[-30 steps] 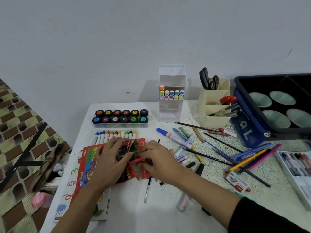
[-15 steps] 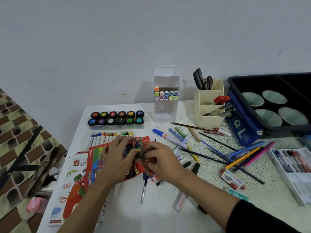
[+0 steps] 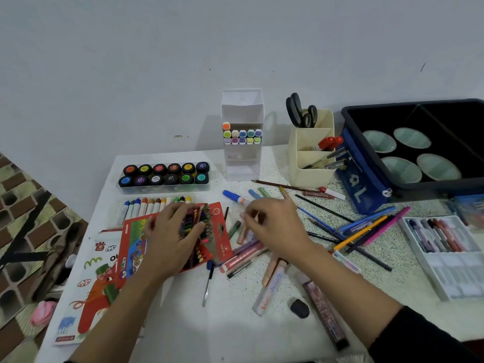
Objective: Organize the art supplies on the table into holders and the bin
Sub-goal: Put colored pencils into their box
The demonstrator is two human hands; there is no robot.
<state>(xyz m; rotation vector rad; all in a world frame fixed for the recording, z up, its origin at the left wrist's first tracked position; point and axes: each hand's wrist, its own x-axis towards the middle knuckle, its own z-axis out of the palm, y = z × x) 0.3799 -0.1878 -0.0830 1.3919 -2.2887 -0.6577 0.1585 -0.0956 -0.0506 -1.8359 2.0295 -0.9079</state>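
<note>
Red crayon box (image 3: 217, 231), dark blue bin (image 3: 366, 132), cream holder (image 3: 310, 174), speckled table (image 3: 408, 263).

Left hand (image 3: 175, 233) flat, fingers spread, right hand (image 3: 275, 226) raised, fingers curled

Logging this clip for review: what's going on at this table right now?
A person is sorting art supplies. The left hand presses flat on an open red crayon box. The right hand hovers over loose pens and pencils scattered on the table; whether it holds anything is unclear. The cream holder has scissors and some pens; most supplies still lie loose.
</note>
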